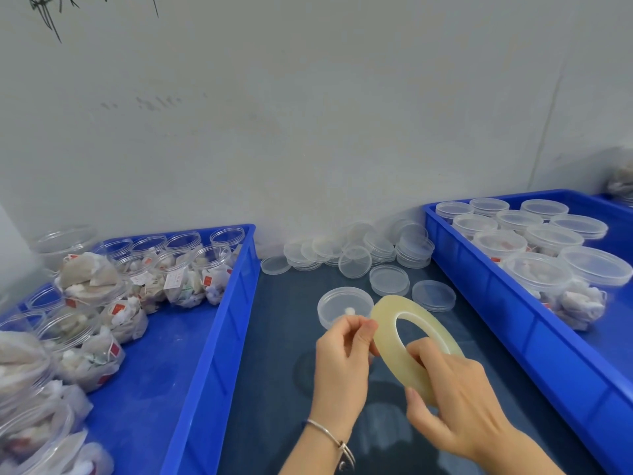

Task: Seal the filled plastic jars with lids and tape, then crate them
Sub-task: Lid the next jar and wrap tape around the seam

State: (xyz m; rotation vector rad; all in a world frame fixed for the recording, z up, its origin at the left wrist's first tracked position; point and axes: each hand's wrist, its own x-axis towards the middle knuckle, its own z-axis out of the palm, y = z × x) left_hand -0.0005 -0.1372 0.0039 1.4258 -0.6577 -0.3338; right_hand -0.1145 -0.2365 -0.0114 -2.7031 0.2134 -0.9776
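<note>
Your right hand [455,389] grips the tape [416,341] over the worktop [274,354] lane between two crates [212,337]; your left hand [342,358] pinches its edge — tape end indiscernible. A lidded jar [344,305] sits just behind — contents blurred.

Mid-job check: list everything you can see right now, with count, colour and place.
tape roll: one, pale yellow, held above the table centre
capped jar: one, clear, behind the tape
loose lids: many, clear, piled by the wall
left crate: one, blue, holds open filled jars
right crate: one, blue, holds lidded jars
table: dark, between crates
left hand: pinches at the tape's edge, bracelet on wrist
right hand: grips the roll
</note>
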